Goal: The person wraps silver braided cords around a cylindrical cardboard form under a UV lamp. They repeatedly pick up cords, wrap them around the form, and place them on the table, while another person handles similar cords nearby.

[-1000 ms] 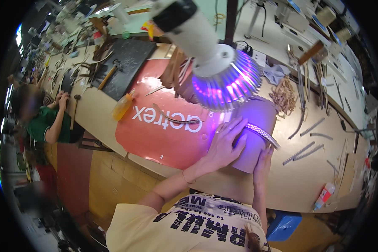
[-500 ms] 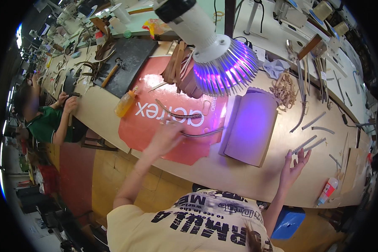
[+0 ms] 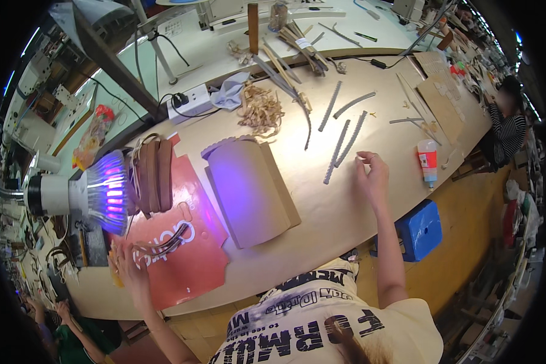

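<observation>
My left hand (image 3: 130, 270) is at the left edge of a red sheet (image 3: 191, 276), its fingers around a squeeze bottle of yellow liquid (image 3: 114, 273) that it partly hides. Thin, dark curved strips (image 3: 175, 239) lie on the sheet just beyond this hand. My right hand (image 3: 373, 179) hovers at or just over the table, loosely curled with fingers apart and nothing visible in them. Close to its fingertips are several grey ridged strips (image 3: 337, 155). Further right stands or lies a clear bottle with a red label (image 3: 428, 162); which, I cannot tell.
A lamp (image 3: 103, 193) with a violet glow hangs over the sheet's left side, near brown leather straps (image 3: 158, 176). Brown folded board (image 3: 249, 191) lies mid-table, below a heap of tan scraps (image 3: 259, 109). A blue stool (image 3: 420, 230) is by the near edge. Other people work at both ends.
The view has swung right. My left hand has left the dark strips on the red sheet and reached the yellow bottle. My right hand stays by the grey strips, its fingers more curled.
</observation>
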The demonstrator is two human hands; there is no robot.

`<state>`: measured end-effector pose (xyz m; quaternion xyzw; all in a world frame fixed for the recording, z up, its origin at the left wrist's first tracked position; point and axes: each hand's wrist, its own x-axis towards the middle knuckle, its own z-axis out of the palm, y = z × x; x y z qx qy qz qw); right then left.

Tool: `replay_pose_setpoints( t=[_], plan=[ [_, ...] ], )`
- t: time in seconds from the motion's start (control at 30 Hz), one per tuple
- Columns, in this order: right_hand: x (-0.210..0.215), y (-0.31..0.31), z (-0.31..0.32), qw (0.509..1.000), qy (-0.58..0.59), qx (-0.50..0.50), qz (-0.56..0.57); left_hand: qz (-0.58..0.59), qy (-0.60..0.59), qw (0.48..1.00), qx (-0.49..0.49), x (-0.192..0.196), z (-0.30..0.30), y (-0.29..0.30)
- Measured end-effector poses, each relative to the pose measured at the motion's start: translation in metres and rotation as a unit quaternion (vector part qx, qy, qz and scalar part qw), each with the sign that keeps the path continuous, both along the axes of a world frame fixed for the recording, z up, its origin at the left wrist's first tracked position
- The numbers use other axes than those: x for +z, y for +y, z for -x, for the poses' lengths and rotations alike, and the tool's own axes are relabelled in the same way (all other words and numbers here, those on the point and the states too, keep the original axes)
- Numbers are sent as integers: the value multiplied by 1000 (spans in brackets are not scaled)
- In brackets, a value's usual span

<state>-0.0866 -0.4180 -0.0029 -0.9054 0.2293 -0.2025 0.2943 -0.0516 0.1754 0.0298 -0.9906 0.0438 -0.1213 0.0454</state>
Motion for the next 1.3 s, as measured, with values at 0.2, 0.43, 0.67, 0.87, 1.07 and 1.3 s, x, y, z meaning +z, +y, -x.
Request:
replay_pose_setpoints(
  t=[0.2, 0.43, 0.67, 0.87, 1.07, 1.3],
  plan=[
    [-16, -62, -67, 969, 18, -168, -183, 134, 14, 989, -69, 37, 9, -85],
    [-31, -64, -86, 993, -51, -89, 57, 207, 48, 960, -185, 49, 7, -162],
    [0, -54, -25, 912, 51, 272, 302, 278, 38, 942, -183, 21, -34, -133],
    [-1, -53, -50, 878, 130, 337, 314, 552, 0, 824, -125, -37, -149, -89],
    [11, -48, -55, 851, 86, 385, 346, 180, -43, 948, -260, -55, -237, -92],
    [37, -9, -7, 959, 95, 241, 119, 261, 78, 938, -215, -73, -272, -110]
  ],
)
